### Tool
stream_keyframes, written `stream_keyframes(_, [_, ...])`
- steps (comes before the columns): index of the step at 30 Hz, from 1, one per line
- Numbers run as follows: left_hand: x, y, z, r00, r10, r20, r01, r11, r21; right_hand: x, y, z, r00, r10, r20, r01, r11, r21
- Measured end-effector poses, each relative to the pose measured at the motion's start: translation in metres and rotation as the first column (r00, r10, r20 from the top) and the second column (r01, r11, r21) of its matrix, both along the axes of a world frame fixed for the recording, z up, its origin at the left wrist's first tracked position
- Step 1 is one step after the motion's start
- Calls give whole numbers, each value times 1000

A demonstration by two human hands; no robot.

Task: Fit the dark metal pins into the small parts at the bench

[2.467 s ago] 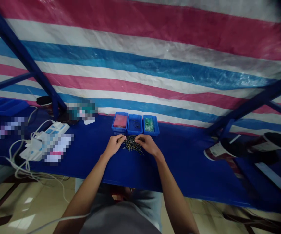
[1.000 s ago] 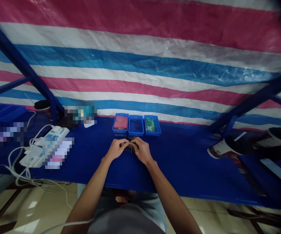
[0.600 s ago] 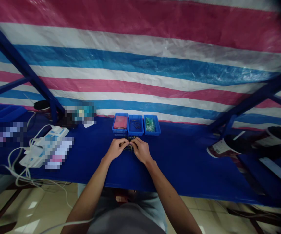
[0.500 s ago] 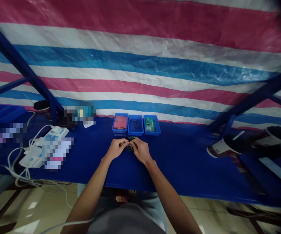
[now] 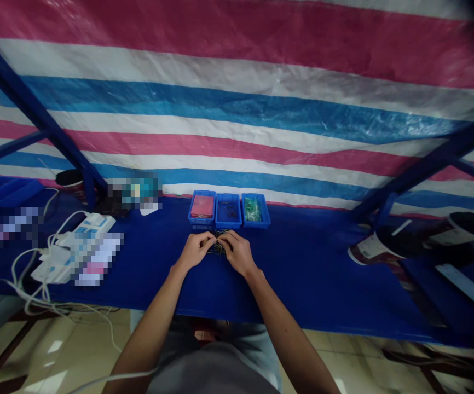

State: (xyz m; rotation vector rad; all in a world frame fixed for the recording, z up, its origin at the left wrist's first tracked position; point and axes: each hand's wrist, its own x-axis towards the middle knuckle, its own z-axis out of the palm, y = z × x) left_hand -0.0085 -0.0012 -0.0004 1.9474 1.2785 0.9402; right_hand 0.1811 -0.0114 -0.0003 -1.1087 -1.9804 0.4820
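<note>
My left hand (image 5: 197, 249) and my right hand (image 5: 237, 251) meet over the middle of the blue table, fingertips pinched close together. What sits between the fingertips is too small to name. Beneath and around them lies a small pile of thin, dark and yellowish stick-like pieces (image 5: 219, 249), partly covered by the fingers. Just beyond the hands stand three blue bins in a row: the left bin (image 5: 190, 220) has pink-red flat pieces, the middle bin (image 5: 229, 223) a few thin dark pieces, and the right bin (image 5: 256, 224) green and clear pieces.
At the left lies a white power strip (image 5: 93, 227) with tangled white cables (image 5: 19, 268). Brown-and-white tubs (image 5: 370, 249) stand at the right. Blue frame bars (image 5: 35, 104) slope down on both sides before a striped plastic sheet (image 5: 237, 93).
Both hands stay in nearly the same place, with only a slight shift at the fingertips. The bins and the pile look the same.
</note>
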Motion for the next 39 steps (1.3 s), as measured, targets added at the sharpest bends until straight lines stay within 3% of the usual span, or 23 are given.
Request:
stream_keyframes(22, [-1, 1, -2, 1000, 5, 10, -5, 1000, -4, 0, 0, 0, 998, -32, 54, 31, 999, 16])
stream_keyframes(39, [0, 1, -1, 1000, 5, 6, -5, 1000, -8, 1, 1, -1, 1000, 14, 14, -14, 1000, 5])
